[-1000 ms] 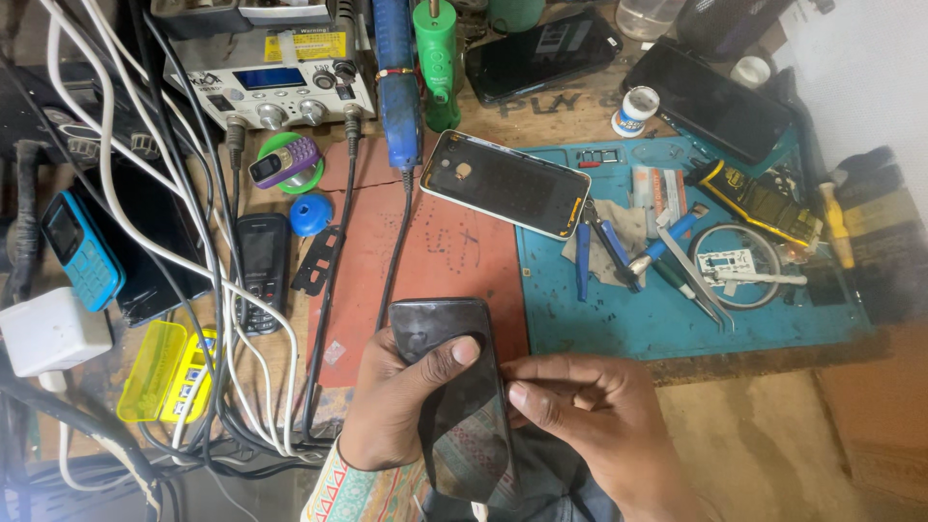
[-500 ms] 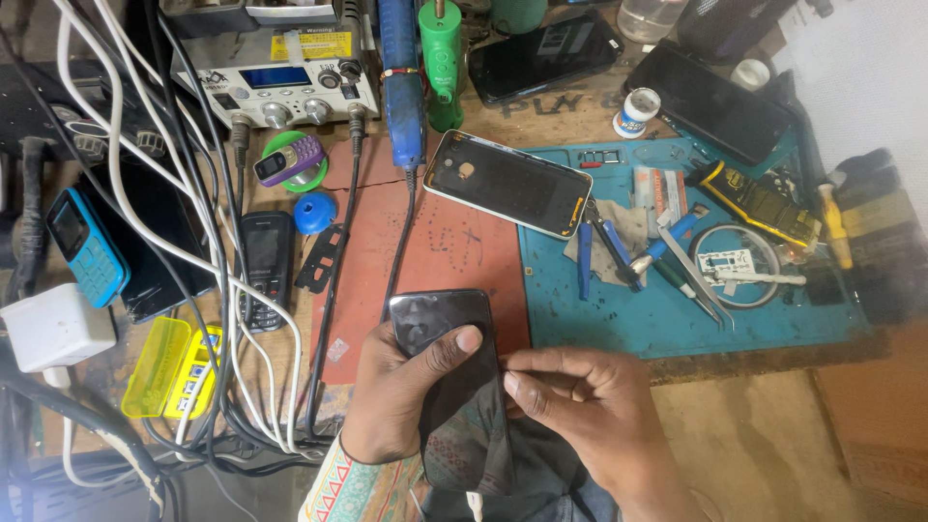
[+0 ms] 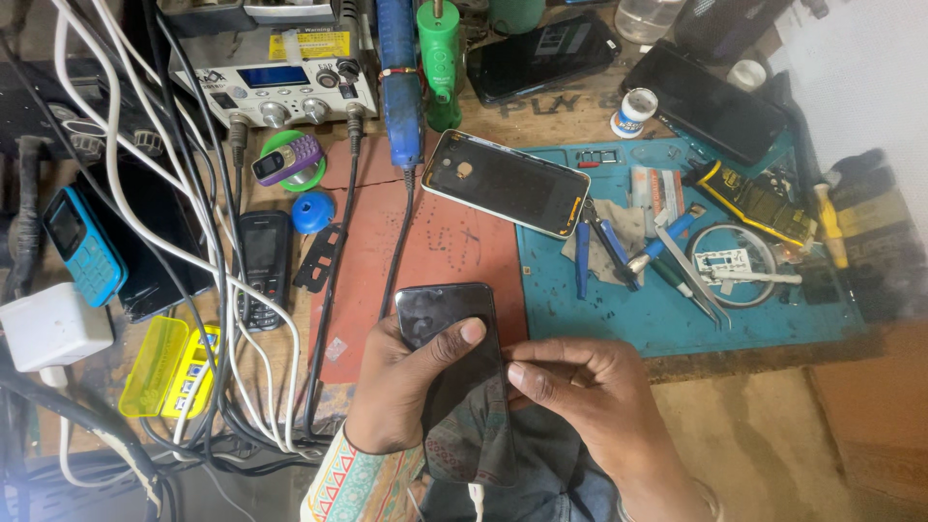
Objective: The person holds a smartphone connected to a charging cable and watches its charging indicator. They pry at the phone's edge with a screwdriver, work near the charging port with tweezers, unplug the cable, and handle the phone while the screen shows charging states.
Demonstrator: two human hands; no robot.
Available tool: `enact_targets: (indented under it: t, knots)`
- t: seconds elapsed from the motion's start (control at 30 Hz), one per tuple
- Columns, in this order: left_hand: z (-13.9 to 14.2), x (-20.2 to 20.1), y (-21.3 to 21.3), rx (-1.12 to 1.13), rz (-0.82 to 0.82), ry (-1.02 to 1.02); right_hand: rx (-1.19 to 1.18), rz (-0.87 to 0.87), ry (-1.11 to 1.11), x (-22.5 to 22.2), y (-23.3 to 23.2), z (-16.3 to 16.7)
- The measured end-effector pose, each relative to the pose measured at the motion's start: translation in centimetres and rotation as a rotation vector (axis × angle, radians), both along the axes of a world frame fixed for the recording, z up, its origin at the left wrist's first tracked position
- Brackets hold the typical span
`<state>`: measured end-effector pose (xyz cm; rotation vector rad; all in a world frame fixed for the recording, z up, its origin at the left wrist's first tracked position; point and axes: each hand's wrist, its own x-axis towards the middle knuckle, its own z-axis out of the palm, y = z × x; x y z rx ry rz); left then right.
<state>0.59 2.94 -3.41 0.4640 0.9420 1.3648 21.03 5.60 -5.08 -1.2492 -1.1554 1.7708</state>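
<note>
Down at the near edge of the bench, both hands are on a black smartphone (image 3: 454,377), held glass-up just above the lap, its top end over the red mat (image 3: 425,246); left hand (image 3: 406,387) cups it from the left side, thumb laid flat across the screen, fingers wrapped underneath, so that grip is closed on the phone; right hand (image 3: 580,396) comes in from the right, thumb and forefinger pinched together at the phone's right edge, knuckles up; can't tell if anything tiny sits between those fingertips. Lower half of the screen just mirrors a patterned sleeve, so its bottom end is hard to make out; both wrists run off the frame. Further back lies an open phone back housing (image 3: 506,182), well apart from the hands.
</note>
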Motion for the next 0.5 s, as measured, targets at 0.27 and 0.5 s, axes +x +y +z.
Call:
enact_targets:
  t: [0.27,0.5]
  knots:
    - [0.15,-0.02,0.04,-0.002,0.001,0.001,-0.001,-0.013,0.031,-0.08,0.04,-0.35]
    - [0.14,-0.03,-0.01,0.0,0.004,0.019,0.037,-0.012,-0.011,-0.1,0.0,-0.32]
